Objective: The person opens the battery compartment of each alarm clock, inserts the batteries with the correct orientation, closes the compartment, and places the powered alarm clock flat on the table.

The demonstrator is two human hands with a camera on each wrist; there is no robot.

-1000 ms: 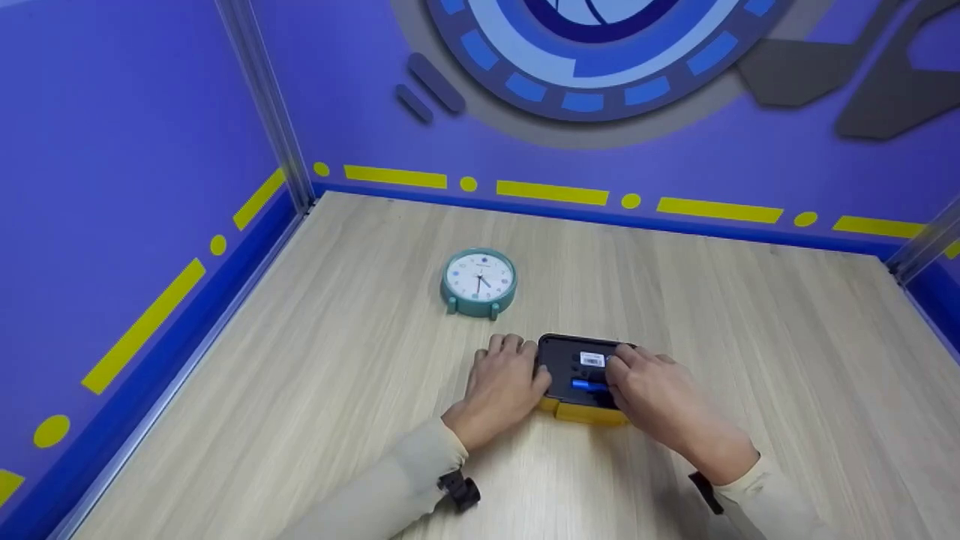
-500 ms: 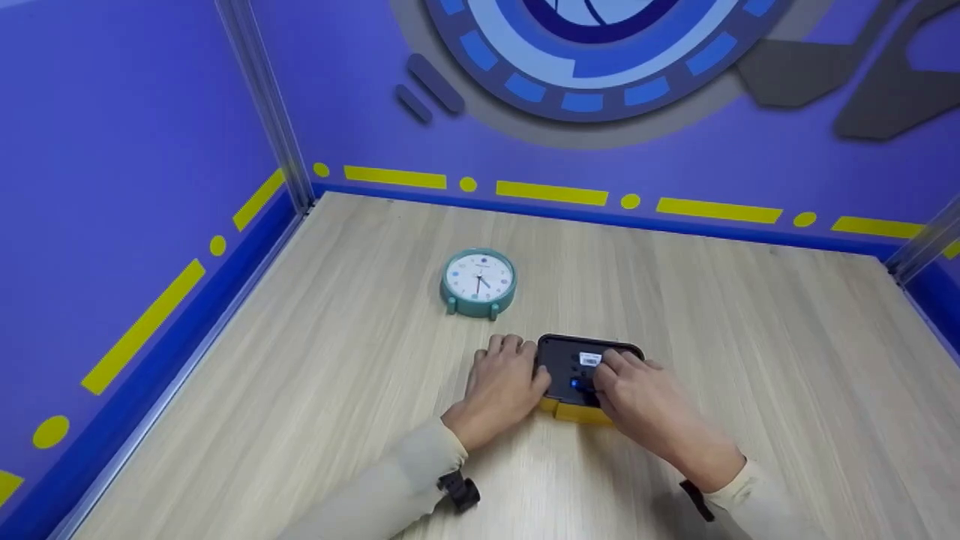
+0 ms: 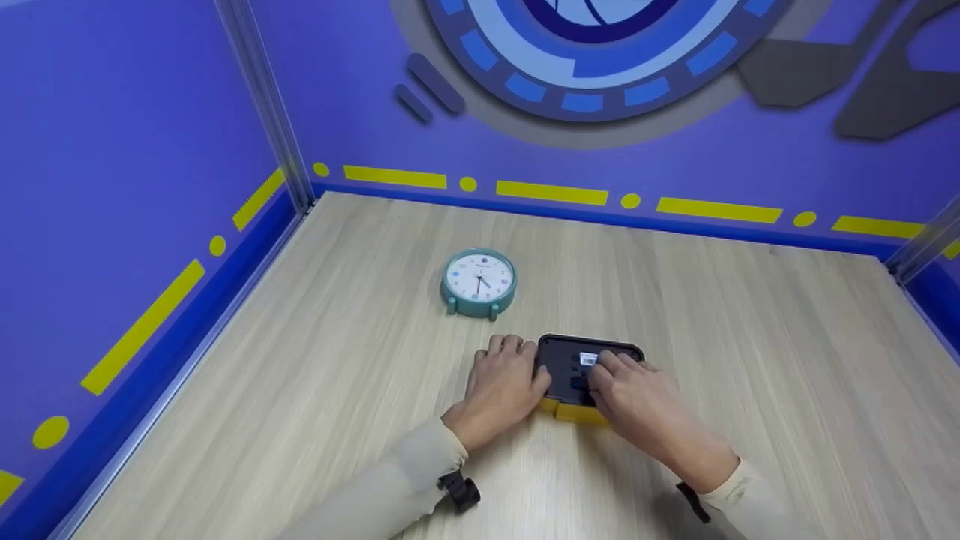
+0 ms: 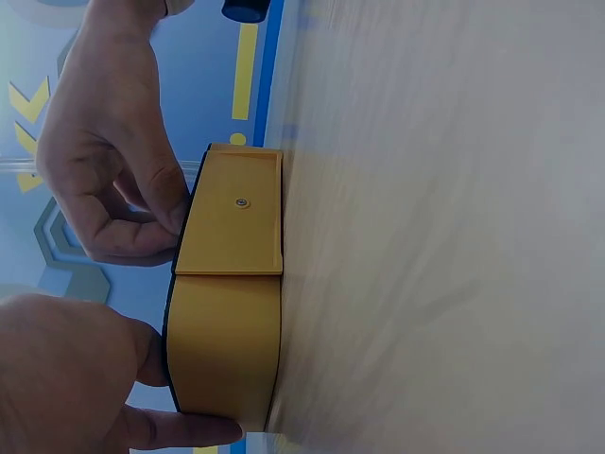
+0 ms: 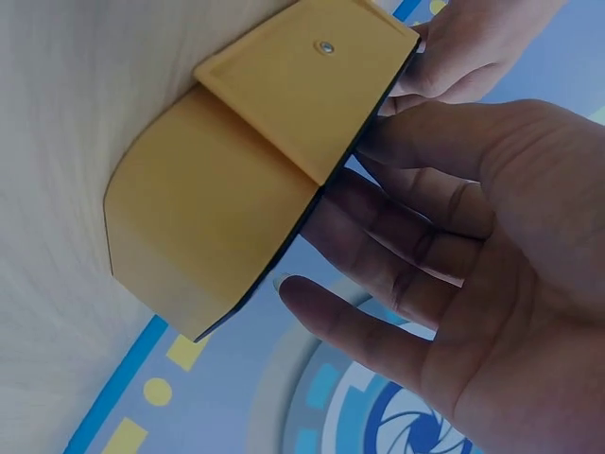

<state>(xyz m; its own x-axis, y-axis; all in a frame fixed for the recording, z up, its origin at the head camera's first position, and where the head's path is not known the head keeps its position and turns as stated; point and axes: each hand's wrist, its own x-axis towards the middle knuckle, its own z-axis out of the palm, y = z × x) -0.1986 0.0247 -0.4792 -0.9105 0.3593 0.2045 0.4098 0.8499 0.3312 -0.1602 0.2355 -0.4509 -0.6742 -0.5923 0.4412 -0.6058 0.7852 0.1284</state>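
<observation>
A yellow clock-like case [image 3: 581,414] lies on the table with its black back [image 3: 557,364] upward, a white label [image 3: 588,359] on it. My left hand [image 3: 502,386] grips its left end, thumb at the top edge and a finger along the side. Over the right half is my right hand [image 3: 637,394], fingers curled. Its fingertips are at a small black piece [image 3: 579,382], seemingly a battery cover; the contact is mostly hidden. The left wrist view shows the case's yellow side [image 4: 227,331] with a screw [image 4: 242,202]. In the right wrist view, the thumb [image 5: 416,137] meets the back's edge.
A teal round clock [image 3: 480,277] lies face up behind the left hand. Blue printed walls [image 3: 360,120] stand at the back and left of the wooden table [image 3: 360,300], with a metal post [image 3: 274,112] in the corner.
My right hand has shifted left across the black back. The blue cylinder, like a battery, seen there earlier is now covered. My left hand and the teal clock have stayed put.
</observation>
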